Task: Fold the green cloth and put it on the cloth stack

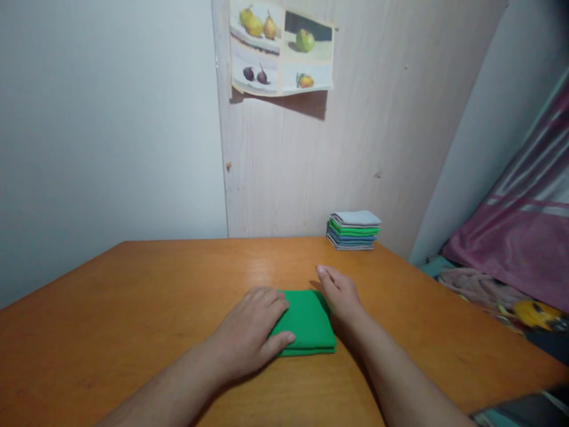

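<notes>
A folded green cloth (306,320) lies on the wooden table in front of me, its layers showing along the near edge. Over its left side rests my left hand (255,332), palm down, the thumb apart from the fingers and nothing gripped. My right hand (340,293) stands on its side at the cloth's far right corner, thumb uppermost and fingers curled in. Most of the right fingers are hidden behind the thumb and palm, and I see nothing held in them.
A stack of folded cloths (353,231), grey, green and blue, stands at the table's (133,296) far right corner against the wall. A sheet of fruit pictures (282,50) hangs above. Pink curtain (511,237) and a yellow item (536,314) are beyond the right edge.
</notes>
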`<act>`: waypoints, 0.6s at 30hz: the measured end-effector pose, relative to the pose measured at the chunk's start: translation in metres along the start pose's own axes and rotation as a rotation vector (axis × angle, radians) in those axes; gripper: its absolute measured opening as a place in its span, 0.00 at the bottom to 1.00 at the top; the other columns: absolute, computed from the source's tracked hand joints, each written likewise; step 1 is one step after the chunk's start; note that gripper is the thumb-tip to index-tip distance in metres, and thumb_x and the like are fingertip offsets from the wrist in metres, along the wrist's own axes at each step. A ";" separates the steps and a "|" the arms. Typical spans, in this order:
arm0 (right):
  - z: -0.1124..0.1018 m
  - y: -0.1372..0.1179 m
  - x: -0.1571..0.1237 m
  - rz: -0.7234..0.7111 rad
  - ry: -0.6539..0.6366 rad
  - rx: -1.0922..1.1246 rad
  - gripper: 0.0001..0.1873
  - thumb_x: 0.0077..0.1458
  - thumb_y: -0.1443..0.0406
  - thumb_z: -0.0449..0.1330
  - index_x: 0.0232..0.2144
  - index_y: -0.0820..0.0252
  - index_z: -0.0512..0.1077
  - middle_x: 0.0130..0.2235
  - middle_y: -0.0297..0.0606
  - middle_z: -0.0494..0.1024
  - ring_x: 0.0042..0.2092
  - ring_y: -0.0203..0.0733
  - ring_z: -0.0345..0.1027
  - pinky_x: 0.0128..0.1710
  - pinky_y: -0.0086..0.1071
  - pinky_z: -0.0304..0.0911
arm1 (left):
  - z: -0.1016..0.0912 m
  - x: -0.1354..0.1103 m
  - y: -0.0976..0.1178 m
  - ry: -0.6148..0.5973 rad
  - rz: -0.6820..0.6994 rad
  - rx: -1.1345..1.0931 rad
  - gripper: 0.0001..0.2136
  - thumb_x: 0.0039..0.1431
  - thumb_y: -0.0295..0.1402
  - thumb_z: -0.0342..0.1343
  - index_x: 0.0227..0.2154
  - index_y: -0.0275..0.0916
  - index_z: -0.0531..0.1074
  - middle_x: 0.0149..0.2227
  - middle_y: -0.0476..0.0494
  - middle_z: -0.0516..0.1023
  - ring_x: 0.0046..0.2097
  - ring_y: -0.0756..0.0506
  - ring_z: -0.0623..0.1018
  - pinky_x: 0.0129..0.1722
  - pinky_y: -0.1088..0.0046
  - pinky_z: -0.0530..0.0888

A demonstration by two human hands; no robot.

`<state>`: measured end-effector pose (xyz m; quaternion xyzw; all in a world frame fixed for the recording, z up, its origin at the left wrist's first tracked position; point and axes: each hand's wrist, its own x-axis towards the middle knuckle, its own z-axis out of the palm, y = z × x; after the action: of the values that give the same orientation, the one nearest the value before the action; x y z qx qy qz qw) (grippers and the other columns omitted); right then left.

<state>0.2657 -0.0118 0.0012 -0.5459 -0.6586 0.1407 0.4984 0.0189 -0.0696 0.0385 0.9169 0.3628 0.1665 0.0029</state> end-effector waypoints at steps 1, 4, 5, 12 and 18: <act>-0.001 0.001 0.001 0.022 0.056 0.049 0.27 0.63 0.46 0.47 0.40 0.58 0.76 0.43 0.41 0.80 0.47 0.47 0.72 0.50 0.39 0.66 | -0.004 0.000 0.004 -0.010 0.014 -0.019 0.18 0.64 0.49 0.50 0.49 0.44 0.71 0.52 0.42 0.74 0.53 0.39 0.71 0.54 0.59 0.66; -0.007 -0.002 0.001 0.125 0.190 0.252 0.23 0.59 0.46 0.52 0.35 0.59 0.74 0.35 0.37 0.79 0.39 0.42 0.72 0.42 0.35 0.67 | -0.012 -0.002 0.015 -0.044 0.054 -0.002 0.13 0.60 0.47 0.56 0.38 0.44 0.70 0.42 0.44 0.73 0.44 0.40 0.71 0.44 0.63 0.68; -0.010 -0.005 -0.001 0.164 0.232 0.332 0.22 0.58 0.47 0.53 0.34 0.58 0.74 0.32 0.36 0.77 0.36 0.40 0.71 0.39 0.33 0.67 | -0.013 -0.003 0.019 -0.050 0.067 0.022 0.12 0.59 0.46 0.57 0.37 0.44 0.69 0.41 0.45 0.73 0.43 0.40 0.70 0.43 0.63 0.67; -0.029 -0.036 -0.038 0.376 0.314 0.668 0.15 0.54 0.52 0.61 0.30 0.59 0.71 0.25 0.31 0.73 0.25 0.33 0.65 0.23 0.26 0.61 | -0.006 -0.008 0.020 -0.084 0.048 0.175 0.12 0.51 0.30 0.56 0.40 0.43 0.67 0.44 0.42 0.70 0.46 0.37 0.68 0.48 0.57 0.66; -0.026 -0.047 -0.096 0.622 0.188 0.946 0.16 0.54 0.54 0.64 0.31 0.61 0.71 0.24 0.33 0.74 0.22 0.34 0.65 0.21 0.27 0.62 | 0.009 -0.007 0.018 -0.099 0.025 0.281 0.13 0.49 0.24 0.53 0.39 0.40 0.67 0.42 0.39 0.71 0.44 0.37 0.69 0.46 0.57 0.68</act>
<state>0.2512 -0.1210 -0.0010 -0.4419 -0.2853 0.5107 0.6801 0.0289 -0.0859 0.0300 0.9199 0.3704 0.0685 -0.1095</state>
